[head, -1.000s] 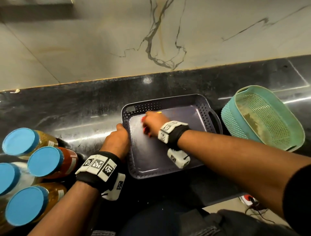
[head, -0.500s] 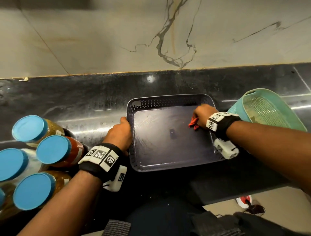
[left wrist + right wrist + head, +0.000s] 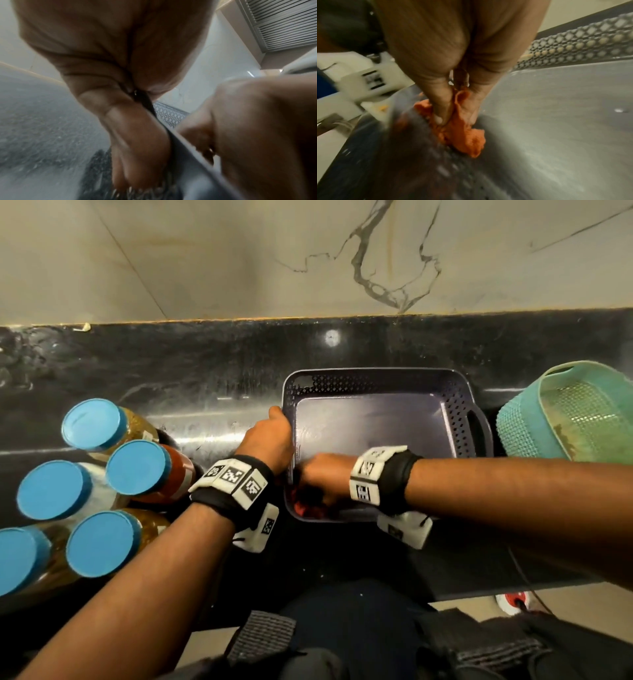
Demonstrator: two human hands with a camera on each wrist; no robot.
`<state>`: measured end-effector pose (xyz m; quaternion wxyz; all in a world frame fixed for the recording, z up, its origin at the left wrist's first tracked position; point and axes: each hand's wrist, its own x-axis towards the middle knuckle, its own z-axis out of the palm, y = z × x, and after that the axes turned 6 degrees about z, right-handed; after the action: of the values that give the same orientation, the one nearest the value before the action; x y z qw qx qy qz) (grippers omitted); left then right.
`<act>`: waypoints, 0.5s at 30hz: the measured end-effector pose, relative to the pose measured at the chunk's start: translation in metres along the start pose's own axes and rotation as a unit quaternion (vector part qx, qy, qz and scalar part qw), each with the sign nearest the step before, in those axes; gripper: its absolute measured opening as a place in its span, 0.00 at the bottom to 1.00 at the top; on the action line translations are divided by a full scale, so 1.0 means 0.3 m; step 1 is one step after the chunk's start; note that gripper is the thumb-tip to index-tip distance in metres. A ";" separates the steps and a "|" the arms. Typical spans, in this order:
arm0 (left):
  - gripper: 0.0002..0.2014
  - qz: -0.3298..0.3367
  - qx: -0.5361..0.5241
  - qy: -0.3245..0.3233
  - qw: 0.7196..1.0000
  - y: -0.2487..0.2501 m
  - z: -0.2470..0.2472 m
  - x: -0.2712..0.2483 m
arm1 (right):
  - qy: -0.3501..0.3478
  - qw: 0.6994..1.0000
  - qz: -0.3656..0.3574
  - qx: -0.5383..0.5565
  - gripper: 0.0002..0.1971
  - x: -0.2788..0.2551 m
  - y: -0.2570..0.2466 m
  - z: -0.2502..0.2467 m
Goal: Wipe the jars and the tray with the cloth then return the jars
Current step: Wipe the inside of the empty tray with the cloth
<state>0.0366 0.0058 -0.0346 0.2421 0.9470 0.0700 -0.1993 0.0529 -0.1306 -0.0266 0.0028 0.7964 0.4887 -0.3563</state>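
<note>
Orange cloth (image 3: 464, 135) is bunched in the right hand (image 3: 323, 474), pressed into the tray (image 3: 376, 378) at its seven-o'clock corner. The left hand (image 3: 270, 440) grips the tray's nine-o'clock rim.

tray (image 3: 459, 405) floor open far-right | jars (image 3: 137, 467) crowd left | basket (image 3: 527, 426) blocks right

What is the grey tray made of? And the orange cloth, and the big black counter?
The tray looks like moulded plastic with a dull finish: its walls are punched with rows of small holes. The cloth looks like soft, fuzzy fabric, since it bunches in the right hand. The counter seems to be polished stone, speckled and shiny with reflections.
</note>
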 end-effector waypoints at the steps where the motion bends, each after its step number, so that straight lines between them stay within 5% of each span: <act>1: 0.12 0.006 0.012 0.001 1.000 0.006 0.000 0.004 | -0.027 0.999 -0.004 -0.033 0.13 -0.009 -0.021 0.009; 5: 0.14 0.022 0.056 -0.017 0.998 0.025 -0.004 0.006 | -0.034 0.986 0.004 -0.162 0.17 -0.033 -0.085 0.018; 8: 0.14 0.027 0.075 -0.023 0.997 0.029 -0.010 0.008 | -0.007 0.991 0.076 -0.110 0.18 -0.070 -0.107 0.024; 15: 0.15 0.019 0.073 -0.029 0.997 -0.019 -0.044 0.000 | -0.008 0.961 0.226 -0.160 0.10 -0.222 0.201 -0.176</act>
<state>0.0399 0.0172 -0.0266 0.1779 0.9572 0.0301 -0.2263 0.1119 -0.1953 0.0299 0.2147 0.8725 0.3464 -0.2695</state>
